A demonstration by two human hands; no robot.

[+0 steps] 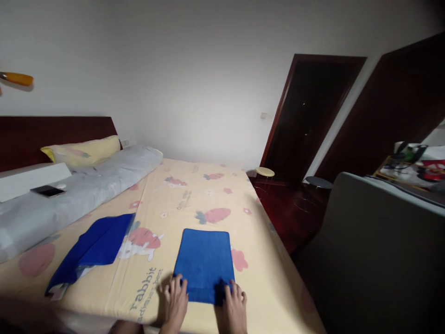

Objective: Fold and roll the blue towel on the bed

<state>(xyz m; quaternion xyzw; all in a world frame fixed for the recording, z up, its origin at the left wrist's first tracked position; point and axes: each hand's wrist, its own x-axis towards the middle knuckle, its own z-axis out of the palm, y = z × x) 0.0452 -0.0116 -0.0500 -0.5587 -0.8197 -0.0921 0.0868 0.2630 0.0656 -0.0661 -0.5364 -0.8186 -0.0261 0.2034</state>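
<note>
A folded blue towel [204,264] lies flat on the yellow bedsheet [194,195] near the bed's front edge. My left hand [174,301] rests with spread fingers at the towel's near left corner. My right hand [234,305] presses on the near right corner, fingertips on the cloth. Neither hand grips anything. A second blue towel [92,250], loosely laid and partly unfolded, lies to the left on the sheet.
A grey rolled quilt [76,190] and a yellow pillow [81,150] lie along the left by the dark headboard, with a phone [47,190] on a white ledge. Right of the bed are dark red floor, a small round stool [264,172], a dark doorway and a grey chair back [378,250].
</note>
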